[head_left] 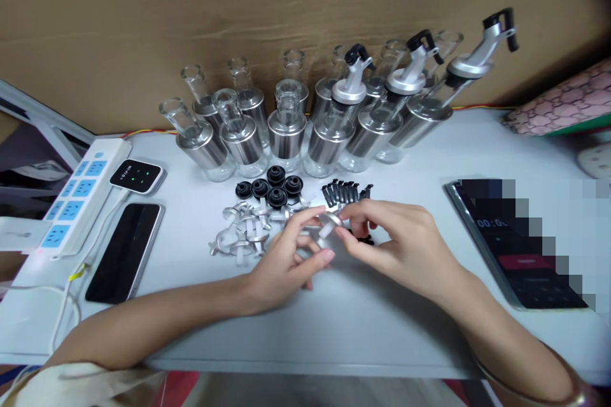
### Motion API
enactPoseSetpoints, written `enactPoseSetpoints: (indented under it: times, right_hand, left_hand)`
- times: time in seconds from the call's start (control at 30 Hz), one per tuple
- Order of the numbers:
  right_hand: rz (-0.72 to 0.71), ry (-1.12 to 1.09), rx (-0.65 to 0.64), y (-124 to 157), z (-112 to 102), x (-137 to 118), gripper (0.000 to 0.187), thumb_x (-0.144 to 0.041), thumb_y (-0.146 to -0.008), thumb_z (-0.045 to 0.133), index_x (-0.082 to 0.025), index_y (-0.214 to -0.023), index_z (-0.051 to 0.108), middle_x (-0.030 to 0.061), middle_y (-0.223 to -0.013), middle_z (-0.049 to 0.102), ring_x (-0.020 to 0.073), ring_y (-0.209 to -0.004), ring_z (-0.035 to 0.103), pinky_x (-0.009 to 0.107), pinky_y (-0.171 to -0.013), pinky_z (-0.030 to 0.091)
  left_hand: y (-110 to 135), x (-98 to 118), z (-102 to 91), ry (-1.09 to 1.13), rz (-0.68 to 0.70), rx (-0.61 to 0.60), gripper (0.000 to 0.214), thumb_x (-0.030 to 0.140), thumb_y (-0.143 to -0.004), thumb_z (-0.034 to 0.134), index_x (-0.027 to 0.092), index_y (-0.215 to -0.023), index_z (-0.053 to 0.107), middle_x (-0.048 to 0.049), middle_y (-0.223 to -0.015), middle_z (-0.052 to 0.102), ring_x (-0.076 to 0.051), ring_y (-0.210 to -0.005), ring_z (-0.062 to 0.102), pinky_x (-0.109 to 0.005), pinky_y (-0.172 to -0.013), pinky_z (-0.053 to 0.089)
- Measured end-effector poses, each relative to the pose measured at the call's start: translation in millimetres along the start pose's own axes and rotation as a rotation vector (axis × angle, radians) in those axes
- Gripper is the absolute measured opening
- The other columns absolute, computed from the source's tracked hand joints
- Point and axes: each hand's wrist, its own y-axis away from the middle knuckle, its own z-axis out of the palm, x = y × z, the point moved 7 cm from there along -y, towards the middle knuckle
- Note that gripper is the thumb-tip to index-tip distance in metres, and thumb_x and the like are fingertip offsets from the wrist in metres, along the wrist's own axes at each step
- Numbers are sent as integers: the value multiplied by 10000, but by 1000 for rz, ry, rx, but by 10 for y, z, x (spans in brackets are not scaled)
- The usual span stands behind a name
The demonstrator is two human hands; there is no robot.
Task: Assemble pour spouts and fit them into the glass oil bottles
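Observation:
A silver pourer spout [329, 221] is held between both hands over the front middle of the table. My left hand [286, 257] grips it from the left with thumb and fingers curled round it. The fingertips of my right hand [405, 241] pinch its right side; whether they also hold a small part is hidden. Left of the hands lies a loose pile of silver pourer spouts [248, 226]. Behind them sit several round black stoppers [277, 197]. A row of small black levers [340, 193] lies just beyond my right hand, and more black parts [366, 239] are partly hidden beneath it.
Several glass bottles with steel sleeves [286, 140] stand along the cardboard [238, 0]; three at right carry fitted pourers [405, 76]. At left are a power strip [81, 197], a small black-faced device [138, 176] and a phone [125, 254]. Another phone [515, 254] lies right.

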Motion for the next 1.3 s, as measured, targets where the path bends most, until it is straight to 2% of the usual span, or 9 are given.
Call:
enactPoseSetpoints:
  times: [0.13, 0.23, 0.3, 0.4, 0.5, 0.7, 0.97, 1.13, 1.3]
  right_hand:
    - [-115, -9, 13, -3, 33, -101, 125, -200, -892, 542, -219, -798, 622, 3, -635, 660, 140, -554, 608, 257, -561, 466]
    - [-145, -43, 2, -1, 61, -121, 111, -177, -892, 546, -213, -817, 620, 3, -646, 662, 136, -568, 611, 252, -561, 469]
    - [-157, -89, -3, 7, 73, -130, 93, -167, -888, 548, -210, -855, 624, 10, -673, 668, 139, -590, 618, 254, -571, 478]
    - [-114, -147, 51, 15, 50, -94, 95, -154, -888, 548, -220, -880, 615, 23, -723, 681, 153, -632, 629, 277, -613, 495]
    - [36, -144, 141, 13, 10, 30, 116, -153, -884, 547, -238, -834, 607, 23, -748, 677, 174, -672, 628, 305, -646, 495]
    - [198, -283, 100, 4, 100, 176, 112, -211, -902, 549, -216, -889, 659, 39, -852, 708, 181, -794, 658, 299, -711, 513]
    - [164, -269, 96, 14, 137, 158, 115, -217, -903, 559, -200, -870, 668, 35, -826, 718, 168, -759, 666, 264, -653, 501]
    - [134, -244, 89, -3, 98, 161, 129, -209, -909, 551, -196, -889, 678, 44, -840, 721, 170, -756, 668, 272, -669, 503]
    - [38, -95, -91, -9, -14, 326, 127, -234, -901, 579, -188, -886, 696, 53, -834, 698, 182, -757, 649, 295, -702, 492]
  left_hand:
    - [-2, -3, -25, 60, 24, 44, 357, 307, -811, 666, 224, -1084, 450, -72, -1119, 513, -142, -837, 600, -165, -492, 540]
    - [5, -8, -12, 68, 17, 31, 353, 264, -825, 645, 228, -1092, 418, -32, -973, 554, -124, -774, 607, -183, -541, 534]
    - [12, 33, -33, 51, 83, 61, 326, 230, -833, 621, 236, -1087, 417, -39, -1010, 552, -139, -859, 607, -198, -604, 537]
    - [34, 122, -91, -2, 232, 146, 286, 184, -825, 607, 241, -1048, 439, -50, -1120, 510, -152, -1004, 569, -237, -760, 529]
    - [53, 161, -107, -44, 303, 174, 265, 187, -831, 595, 241, -1043, 446, -56, -1153, 501, -154, -1022, 565, -265, -829, 505]
    - [66, 178, -48, -62, 336, 92, 282, 170, -872, 551, 251, -1090, 392, -77, -1202, 550, -177, -1083, 603, -286, -836, 495]
    - [82, 254, -27, -216, 520, 63, 344, 117, -844, 587, 264, -1143, 503, -51, -1093, 580, -140, -914, 579, -251, -743, 523]
    - [74, 251, -43, -224, 508, 74, 329, 100, -837, 599, 264, -1115, 534, -46, -1098, 567, -127, -900, 569, -235, -739, 519]
    - [61, 239, -55, -175, 470, 93, 261, 99, -851, 549, 224, -1079, 521, -68, -1096, 560, -141, -918, 600, -255, -737, 520]
